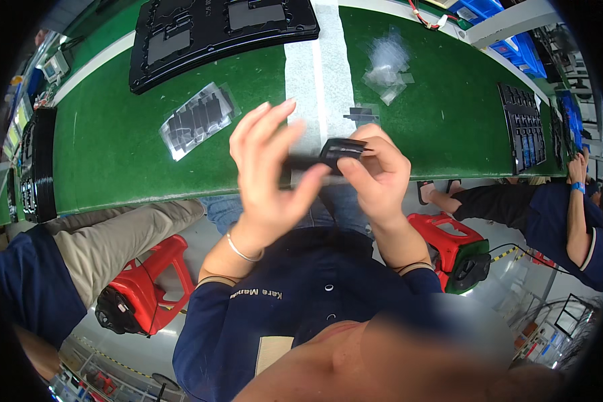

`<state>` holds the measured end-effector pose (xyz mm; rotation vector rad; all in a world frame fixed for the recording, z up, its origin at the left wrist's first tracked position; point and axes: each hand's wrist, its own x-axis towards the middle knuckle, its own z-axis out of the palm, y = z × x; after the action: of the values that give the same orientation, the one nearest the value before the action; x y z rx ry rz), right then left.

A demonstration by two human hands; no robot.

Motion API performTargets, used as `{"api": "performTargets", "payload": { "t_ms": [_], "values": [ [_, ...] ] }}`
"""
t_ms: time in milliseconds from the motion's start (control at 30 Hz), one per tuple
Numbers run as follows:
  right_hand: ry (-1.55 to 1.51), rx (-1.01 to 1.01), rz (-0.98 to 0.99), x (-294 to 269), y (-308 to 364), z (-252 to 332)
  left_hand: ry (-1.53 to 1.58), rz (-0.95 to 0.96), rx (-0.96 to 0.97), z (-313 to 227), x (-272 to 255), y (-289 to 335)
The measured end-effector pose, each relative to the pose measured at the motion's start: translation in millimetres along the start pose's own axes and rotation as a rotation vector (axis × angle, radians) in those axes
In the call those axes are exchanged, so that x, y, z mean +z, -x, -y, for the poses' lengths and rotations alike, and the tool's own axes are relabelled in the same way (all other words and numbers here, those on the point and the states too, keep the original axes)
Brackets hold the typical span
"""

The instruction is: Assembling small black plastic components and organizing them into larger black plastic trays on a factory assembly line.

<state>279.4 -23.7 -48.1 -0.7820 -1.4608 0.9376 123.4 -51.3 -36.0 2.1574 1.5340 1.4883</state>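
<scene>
Green felt (114,154) covers the long workbench, crossed near its middle by a pale white strip (315,74) that runs away from the person. A large black moulded tray (214,33) is laid on the far left part of the felt, and just before it a clear bag of dark flat parts (197,120) is set. A heap of empty clear bags (388,63) is seen to the right of the strip, with a single small dark part (362,115) lying nearer, just beside the strip. A narrow black tray of slots (522,127) is placed towards the right end, and a stack of black trays (37,167) is stood at the left edge. Above the bench's near edge a small black part (342,151) is pinched in the closed fingers of the right hand (375,177). The left hand (268,181) is held just beside it with fingers spread and loosely curved, blurred, its thumb lying near the part; whether it is touched cannot be told. Red plastic stools (151,281) are seen on the pale floor at both sides, seated co-workers being partly shown at left and right. Blue bins (516,47) are stacked beyond the bench's far right.
</scene>
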Motion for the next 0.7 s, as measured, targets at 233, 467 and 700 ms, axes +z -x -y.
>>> {"api": "performTargets", "payload": {
  "t_ms": [233,467,700],
  "values": [
    [-0.403,0.315,0.167,3.4,-2.2,1.7,1.130,0.053,-0.530,1.5,7.8,24.0],
    [-0.252,0.134,0.106,-2.8,-16.2,2.8,1.062,0.021,-0.555,-0.2,6.3,27.0],
    [-0.052,0.007,0.075,-1.0,-11.8,1.7,0.890,-0.032,-0.398,-9.8,8.9,23.1]
  ]
}}
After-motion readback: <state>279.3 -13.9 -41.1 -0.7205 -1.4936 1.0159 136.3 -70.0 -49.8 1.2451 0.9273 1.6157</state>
